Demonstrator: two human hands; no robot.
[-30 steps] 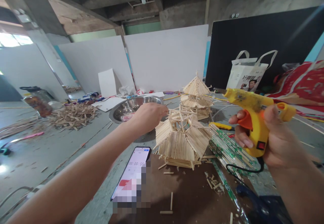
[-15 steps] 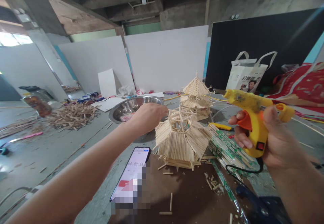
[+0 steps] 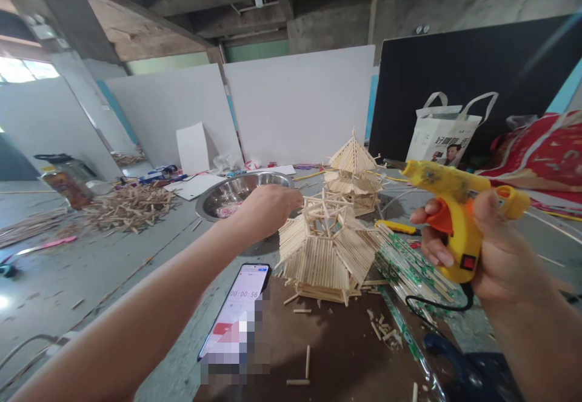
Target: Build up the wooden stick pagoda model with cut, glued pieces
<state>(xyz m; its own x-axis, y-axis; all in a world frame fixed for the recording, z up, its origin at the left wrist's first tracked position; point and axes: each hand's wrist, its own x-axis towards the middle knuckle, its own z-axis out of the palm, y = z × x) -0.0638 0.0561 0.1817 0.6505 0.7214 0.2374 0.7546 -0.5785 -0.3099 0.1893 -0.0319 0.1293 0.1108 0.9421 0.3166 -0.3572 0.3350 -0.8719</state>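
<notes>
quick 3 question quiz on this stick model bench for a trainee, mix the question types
1. True or false: the right hand grips the yellow glue gun.
2. The left hand has its fingertips nearest to: A) the jar, B) the near stick pavilion, C) the white bag.
3. Short answer: how many stick pavilions stand on the table?
Key: 1 true; 2 B; 3 two, counting the far pavilion.
</notes>
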